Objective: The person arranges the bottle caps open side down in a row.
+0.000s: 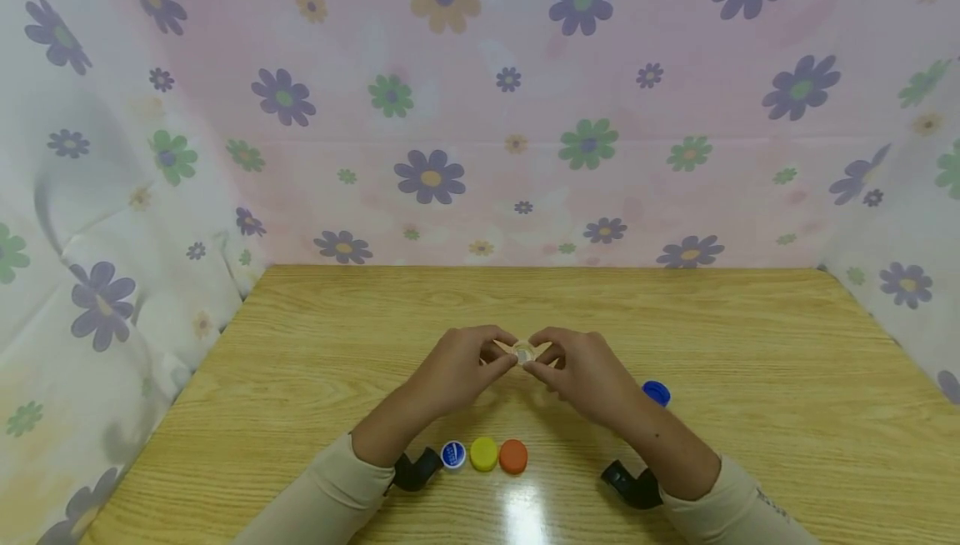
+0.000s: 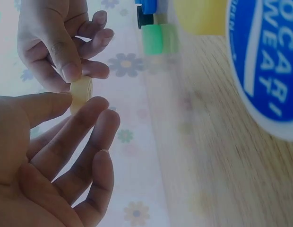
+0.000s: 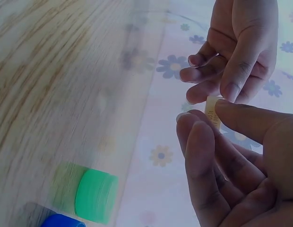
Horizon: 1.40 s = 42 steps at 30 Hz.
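Observation:
Both hands meet over the middle of the table in the head view. Between their thumbs and fingers is a small pale-yellow bottle cap (image 1: 522, 353). My left hand (image 1: 459, 372) pinches the cap (image 2: 81, 97) from one side, and my right hand (image 1: 594, 374) pinches it from the other. Faint printing shows on the cap's rim (image 3: 212, 111) in the right wrist view. The left hand's other fingers are loosely bent in the left wrist view.
Nearer the person, a white cap with a blue top (image 1: 453, 455), a yellow cap (image 1: 483, 454) and an orange cap (image 1: 513, 457) lie in a row. A blue cap (image 1: 656, 393) lies beside the right forearm. A green cap (image 3: 95, 196) shows in the wrist views. Floral cloth surrounds the table.

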Each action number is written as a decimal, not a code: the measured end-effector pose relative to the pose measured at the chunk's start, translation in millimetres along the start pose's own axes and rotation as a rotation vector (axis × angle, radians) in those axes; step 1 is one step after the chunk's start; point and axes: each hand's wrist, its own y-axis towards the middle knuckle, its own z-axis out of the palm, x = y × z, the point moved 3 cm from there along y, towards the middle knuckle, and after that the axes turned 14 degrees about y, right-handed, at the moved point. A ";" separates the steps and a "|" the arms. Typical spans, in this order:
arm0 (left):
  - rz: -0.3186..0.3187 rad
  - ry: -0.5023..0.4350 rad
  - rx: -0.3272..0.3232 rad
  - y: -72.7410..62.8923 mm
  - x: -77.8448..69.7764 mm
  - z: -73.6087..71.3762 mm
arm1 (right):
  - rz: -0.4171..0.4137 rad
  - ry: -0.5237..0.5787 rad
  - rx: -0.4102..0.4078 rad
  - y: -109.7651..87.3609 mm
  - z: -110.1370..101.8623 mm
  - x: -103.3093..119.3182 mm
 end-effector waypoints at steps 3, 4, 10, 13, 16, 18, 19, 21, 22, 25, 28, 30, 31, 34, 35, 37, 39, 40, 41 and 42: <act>0.004 -0.015 -0.010 -0.7 -0.6 -1.2 | -0.009 0.035 0.005 0.0 -0.7 -1.2; 0.003 -0.019 -0.013 -0.7 -0.5 -1.4 | -0.012 0.051 0.008 0.1 -1.0 -1.7; 0.009 -0.025 -0.048 -0.8 -1.8 -3.3 | 0.007 0.186 0.037 0.8 -4.4 -5.3; 0.025 -0.005 -0.072 -1.0 -3.1 -4.7 | 0.018 0.257 0.049 1.3 -6.4 -6.9; 0.037 0.020 -0.096 -1.5 -4.8 -5.7 | 0.022 0.303 0.059 2.0 -7.8 -8.3; 0.044 0.032 -0.110 -1.7 -5.5 -5.8 | 0.023 0.319 0.063 2.5 -8.3 -8.8; 0.045 0.036 -0.115 -1.9 -6.0 -5.8 | 0.024 0.325 0.065 2.6 -8.5 -9.0; 0.052 0.041 -0.124 -2.1 -6.4 -5.7 | 0.026 0.335 0.071 2.9 -8.6 -9.2; 0.056 0.043 -0.129 -2.1 -6.5 -5.6 | 0.027 0.338 0.073 2.9 -8.6 -9.2; 0.064 0.047 -0.141 -2.3 -6.7 -5.7 | 0.024 0.341 0.081 2.9 -8.4 -9.3; 0.069 0.052 -0.148 -2.4 -6.5 -6.0 | 0.017 0.334 0.084 3.0 -8.2 -9.6; 0.071 0.053 -0.147 -2.3 -6.1 -6.1 | 0.013 0.328 0.084 3.1 -8.1 -9.7; 0.069 0.051 -0.143 -2.3 -5.8 -6.1 | 0.013 0.326 0.083 3.1 -8.0 -9.6; 0.062 0.035 -0.126 -2.3 -5.1 -6.4 | 0.018 0.320 0.083 3.1 -8.0 -8.7; 0.059 0.025 -0.119 -2.4 -5.0 -6.6 | 0.019 0.317 0.082 3.1 -8.1 -8.4; 0.054 0.010 -0.107 -2.5 -4.8 -7.0 | 0.022 0.312 0.075 2.8 -8.3 -7.8; 0.056 -0.004 -0.098 -2.8 -4.8 -7.8 | 0.010 0.297 0.060 2.5 -8.5 -7.1; 0.061 -0.011 -0.093 -2.8 -4.5 -8.0 | 0.000 0.282 0.049 2.1 -8.7 -6.7; 0.066 -0.019 -0.090 -3.0 -4.7 -8.5 | -0.013 0.268 0.037 1.7 -8.8 -6.1; 0.070 -0.025 -0.087 -3.1 -4.7 -8.8 | -0.031 0.245 0.022 1.4 -8.9 -5.4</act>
